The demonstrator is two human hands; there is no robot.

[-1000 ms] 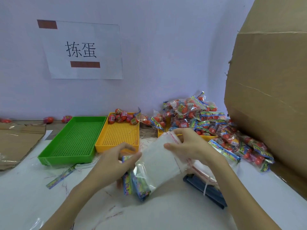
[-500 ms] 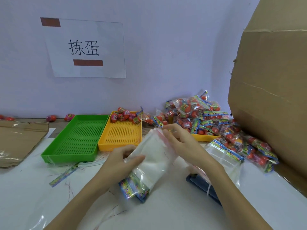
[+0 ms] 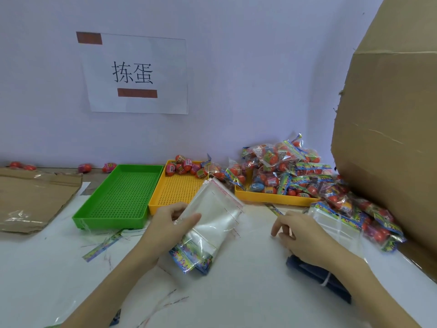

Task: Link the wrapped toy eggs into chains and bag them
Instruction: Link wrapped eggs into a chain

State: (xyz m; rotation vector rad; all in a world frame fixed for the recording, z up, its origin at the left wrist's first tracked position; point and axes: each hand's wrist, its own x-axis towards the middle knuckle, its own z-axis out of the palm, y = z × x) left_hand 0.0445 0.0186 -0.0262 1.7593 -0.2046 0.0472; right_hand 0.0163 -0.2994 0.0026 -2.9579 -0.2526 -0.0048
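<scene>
My left hand (image 3: 170, 223) grips a stack of clear plastic bags (image 3: 212, 216) with colourful printed headers at their lower end, held up over the white table (image 3: 236, 292). My right hand (image 3: 298, 233) hovers apart to the right with loosely curled fingers and holds nothing. Loose wrapped toy eggs (image 3: 184, 165) lie at the back of a yellow tray (image 3: 179, 188). A heap of bagged eggs (image 3: 290, 169) fills a second yellow tray (image 3: 272, 197) and spills right.
An empty green tray (image 3: 118, 197) stands left of the yellow one. A large cardboard box (image 3: 390, 138) walls off the right. Flat cardboard (image 3: 30, 197) lies at far left. A dark bundle (image 3: 319, 278) sits under my right forearm. A few eggs (image 3: 108, 167) lie by the wall.
My right hand has let go of the bags' top edge and moved right, away from them. My left hand still holds the stack, now tilted more upright.
</scene>
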